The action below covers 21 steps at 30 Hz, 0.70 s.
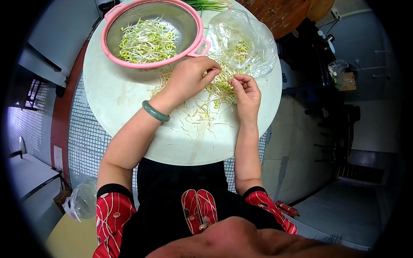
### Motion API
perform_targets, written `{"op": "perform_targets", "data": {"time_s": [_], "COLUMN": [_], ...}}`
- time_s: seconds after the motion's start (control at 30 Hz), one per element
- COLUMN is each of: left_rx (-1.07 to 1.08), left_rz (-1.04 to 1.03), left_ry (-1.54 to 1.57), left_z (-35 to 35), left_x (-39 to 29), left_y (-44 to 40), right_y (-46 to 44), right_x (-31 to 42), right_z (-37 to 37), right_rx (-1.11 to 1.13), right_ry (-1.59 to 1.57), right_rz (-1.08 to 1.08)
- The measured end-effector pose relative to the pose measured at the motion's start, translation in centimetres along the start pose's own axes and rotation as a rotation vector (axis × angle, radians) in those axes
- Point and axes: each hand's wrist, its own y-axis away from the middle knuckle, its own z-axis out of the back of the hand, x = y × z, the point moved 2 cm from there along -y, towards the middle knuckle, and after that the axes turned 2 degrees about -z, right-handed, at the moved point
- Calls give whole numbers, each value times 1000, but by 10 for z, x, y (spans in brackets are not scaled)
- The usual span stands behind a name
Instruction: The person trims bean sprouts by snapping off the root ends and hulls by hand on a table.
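Over a loose pile of bean sprouts (221, 88) on the round white table, my left hand (189, 77) is closed, thumb and fingertips close together. Whatever sits in that pinch is too small to make out. My right hand (248, 96) faces it a short gap away, its thumb and forefinger pinching what looks like a bean sprout (231, 81). Thin broken tails (200, 112) lie scattered below the hands. Behind my left hand, a pink-rimmed mesh colander (151, 66) holds a heap of bean sprouts (148, 43). A clear plastic bag (262, 45) with more sprouts lies beyond my right hand.
Green stalks (208, 5) lie at the far edge of the white table (118, 101). A brown wooden table (275, 15) stands behind it. At lower left, a clear plastic container (84, 200) rests by a yellowish surface (71, 238). Dark furniture (316, 81) lines the right side.
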Motion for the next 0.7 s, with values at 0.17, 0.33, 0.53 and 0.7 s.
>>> {"op": "perform_targets", "data": {"time_s": [0.17, 0.33, 0.53, 0.7], "left_rx": [-82, -110, 229, 605], "left_rz": [-253, -166, -119, -129], "left_ry": [-336, -329, -367, -196], "left_z": [2, -1, -10, -3], "left_x": [1, 7, -12, 0], "left_y": [4, 4, 10, 16], "right_y": [0, -9, -79, -117], "right_x": [17, 50, 104, 87], "right_z": [-7, -6, -53, -121], "right_rx": [-121, -110, -18, 238], "right_ry": [489, 879, 475, 696], "right_rz": [143, 464, 601, 724]}}
